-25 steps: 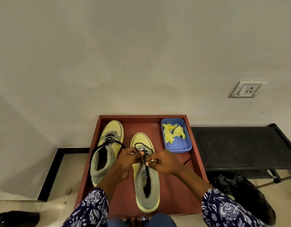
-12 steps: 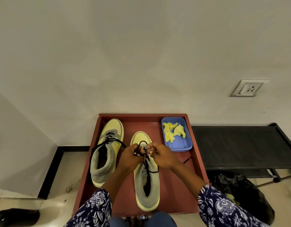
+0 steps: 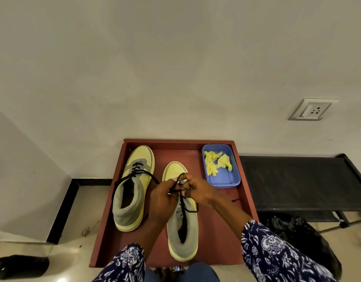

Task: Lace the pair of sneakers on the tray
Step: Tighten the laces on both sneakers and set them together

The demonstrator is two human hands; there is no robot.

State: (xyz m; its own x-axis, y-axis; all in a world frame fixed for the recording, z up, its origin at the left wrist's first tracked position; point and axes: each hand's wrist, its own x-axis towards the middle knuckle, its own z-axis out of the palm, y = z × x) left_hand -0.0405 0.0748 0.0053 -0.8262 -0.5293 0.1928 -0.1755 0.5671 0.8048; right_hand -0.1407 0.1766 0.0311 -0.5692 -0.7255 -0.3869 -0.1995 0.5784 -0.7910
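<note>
I see left hand [image 3: 162,197] and right hand [image 3: 198,190] both pinching the black lace [image 3: 180,187] over the right sneaker [image 3: 182,224] mid-tray [image 3: 244,200], left sneaker [image 3: 132,188] along its left edge, blue box [image 3: 222,176] far-right corner.

Soft dim light, wide-angle edge warp

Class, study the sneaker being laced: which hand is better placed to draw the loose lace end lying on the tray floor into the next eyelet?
Probably the right hand. The loose lace end lies on the tray on its side of the right sneaker. The left hand would have to cross over. Both hands pinch the lace now.
</note>
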